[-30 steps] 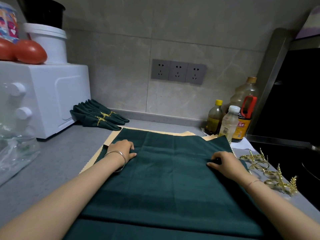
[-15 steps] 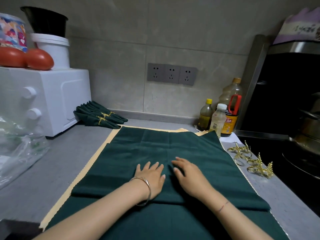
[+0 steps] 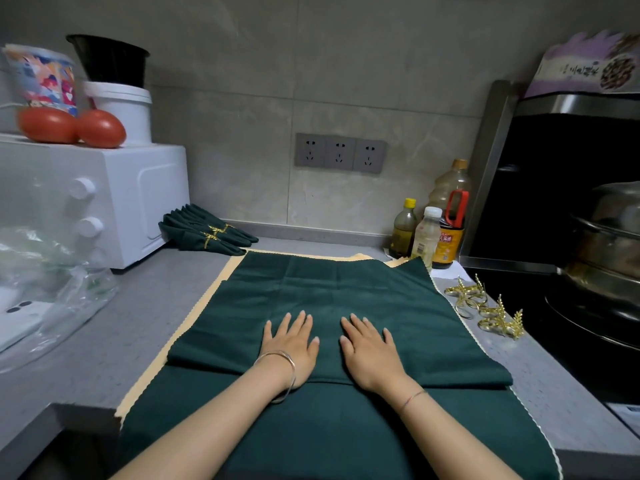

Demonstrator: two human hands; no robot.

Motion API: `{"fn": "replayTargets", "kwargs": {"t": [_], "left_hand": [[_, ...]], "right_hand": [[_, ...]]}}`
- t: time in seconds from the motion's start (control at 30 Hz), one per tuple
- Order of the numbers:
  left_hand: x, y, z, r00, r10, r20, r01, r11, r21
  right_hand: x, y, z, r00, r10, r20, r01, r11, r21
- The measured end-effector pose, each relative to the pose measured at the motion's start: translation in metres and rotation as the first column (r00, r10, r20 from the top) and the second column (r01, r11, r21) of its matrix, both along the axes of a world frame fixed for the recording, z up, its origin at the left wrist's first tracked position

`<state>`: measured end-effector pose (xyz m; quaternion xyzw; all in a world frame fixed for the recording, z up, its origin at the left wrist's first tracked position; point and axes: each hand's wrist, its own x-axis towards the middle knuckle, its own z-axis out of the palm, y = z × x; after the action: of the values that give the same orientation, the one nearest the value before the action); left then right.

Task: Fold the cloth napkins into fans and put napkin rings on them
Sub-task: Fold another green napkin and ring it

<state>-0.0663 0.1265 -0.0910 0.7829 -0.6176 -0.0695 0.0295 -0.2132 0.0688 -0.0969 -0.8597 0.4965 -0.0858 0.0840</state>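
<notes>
- Both my hands lie flat, palms down, on the dark green napkin [image 3: 346, 296]. My left hand [image 3: 290, 344] and right hand [image 3: 370, 351] sit side by side near its middle, fingers spread and pointing away from me toward the wall. Neither one grips anything; they only press the cloth.
- The napkin is spread on the grey counter [image 3: 114, 341] over a pale yellow cloth [image 3: 194, 313] whose scalloped edge shows along the left side. Its near part hangs over the counter's front edge toward me.
- One fold is already in: a doubled band runs left to right across the napkin, and its near edge passes right under my wrists. So the pleat's long axis lies crosswise to my arms, and the unfolded cloth stretches away from my fingertips.
- I judge the next pleat calls for both hands working together along that crosswise line, each taking its own half, since they sit about evenly either side of the centre.
- The gold napkin rings [image 3: 485, 306] lie on the counter just off the napkin's right edge, nearer my right hand, so that hand would reach them when the fan is done.
- Two finished fans [image 3: 204, 233], already ringed, rest at the back left beside the white oven [image 3: 138, 202].
</notes>
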Motion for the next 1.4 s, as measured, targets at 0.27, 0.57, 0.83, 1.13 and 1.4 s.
{"fn": "replayTargets", "kwargs": {"t": [0.27, 0.57, 0.83, 1.13, 1.4], "left_hand": [[0.044, 0.012, -0.002, 0.994, 0.113, 0.003, -0.113, 0.994, -0.013], [0.083, 0.026, -0.001, 0.979, 0.202, 0.025, -0.201, 0.979, -0.004], [0.093, 0.032, -0.001, 0.97, 0.241, 0.019, -0.241, 0.97, -0.006], [0.096, 0.028, -0.006, 0.97, 0.242, 0.01, -0.241, 0.97, -0.043], [0.096, 0.028, -0.009, 0.967, 0.252, 0.023, -0.25, 0.965, -0.072]], "right_hand": [[-0.074, -0.026, -0.001, 0.984, -0.18, -0.017, 0.18, 0.984, -0.009], [-0.137, -0.045, 0.0, 0.954, -0.298, -0.046, 0.299, 0.954, 0.017], [-0.111, -0.06, 0.012, 0.949, -0.315, -0.021, 0.314, 0.949, -0.014], [0.046, -0.095, 0.037, 0.999, 0.032, -0.014, -0.031, 0.999, 0.027], [0.126, -0.115, 0.044, 0.986, -0.031, -0.165, 0.031, 1.0, -0.001]]}}
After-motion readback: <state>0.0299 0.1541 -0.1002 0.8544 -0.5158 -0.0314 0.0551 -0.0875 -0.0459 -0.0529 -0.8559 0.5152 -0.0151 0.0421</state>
